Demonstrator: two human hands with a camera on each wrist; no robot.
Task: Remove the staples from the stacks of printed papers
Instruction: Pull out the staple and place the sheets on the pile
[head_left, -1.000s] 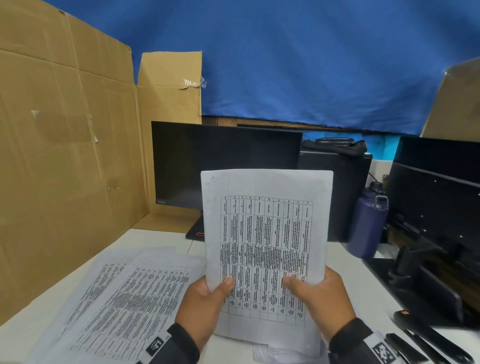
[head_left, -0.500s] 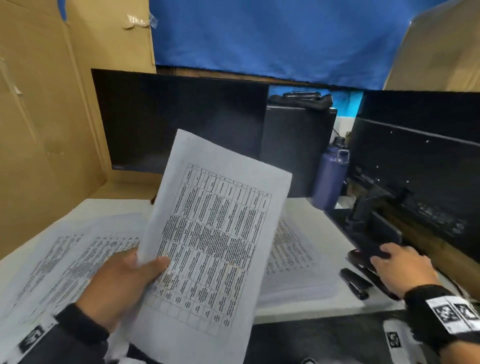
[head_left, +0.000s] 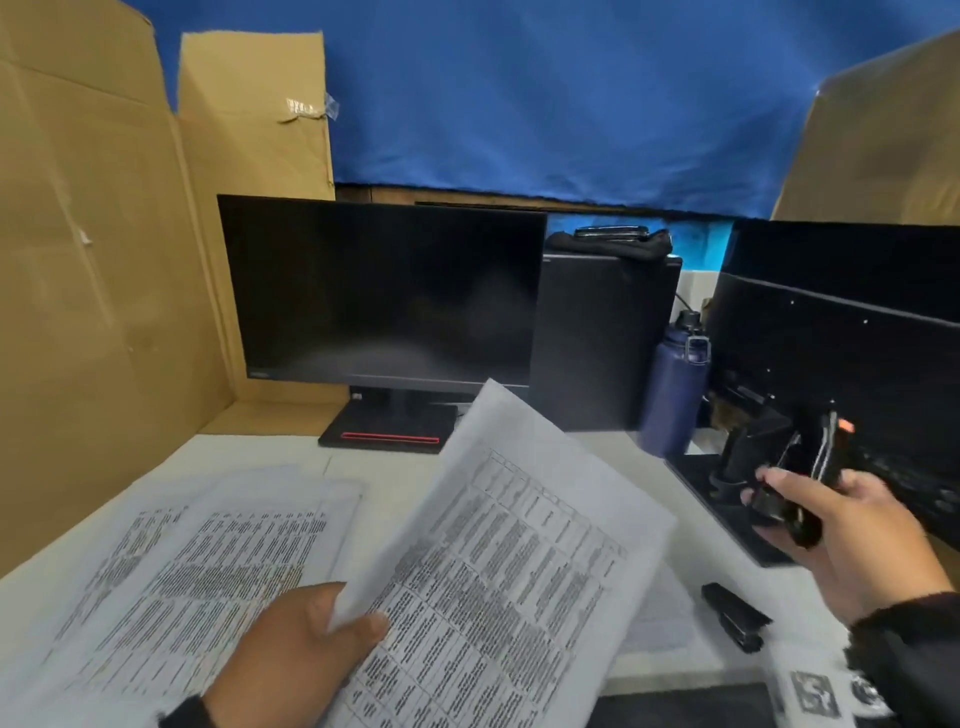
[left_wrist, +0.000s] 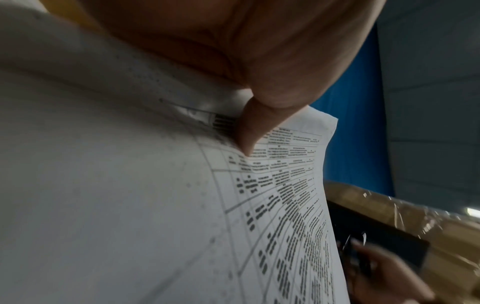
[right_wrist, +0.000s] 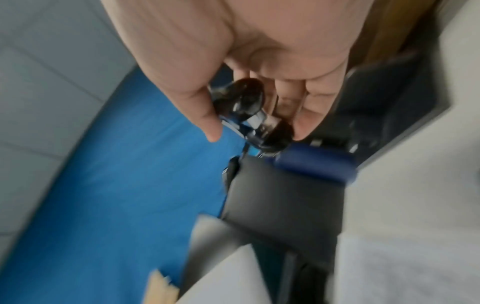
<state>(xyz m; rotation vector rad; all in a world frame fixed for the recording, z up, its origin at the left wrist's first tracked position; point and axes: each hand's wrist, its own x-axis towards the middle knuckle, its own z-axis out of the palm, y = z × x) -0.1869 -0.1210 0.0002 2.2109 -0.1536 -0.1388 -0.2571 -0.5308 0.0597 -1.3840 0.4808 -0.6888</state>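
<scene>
White papers (head_left: 498, 561) with black table grid; navy bottle (head_left: 672, 395); blue backdrop (head_left: 545, 104).

Matt paper (head_left: 498, 561), glossy black tool (right_wrist: 249, 115)

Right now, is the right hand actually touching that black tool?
Touching. In the right wrist view the right hand curls thumb and fingers around the black staple remover; the head view shows it lifted off the desk.

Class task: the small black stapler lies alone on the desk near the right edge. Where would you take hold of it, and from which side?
Grip the stapler across its narrow width at mid-body, thumb on one long side, fingers on the other, coming from above. It lies flat on the desk with its long sides exposed and papers only to its left, so a top-down pinch looks least obstructed.
</scene>
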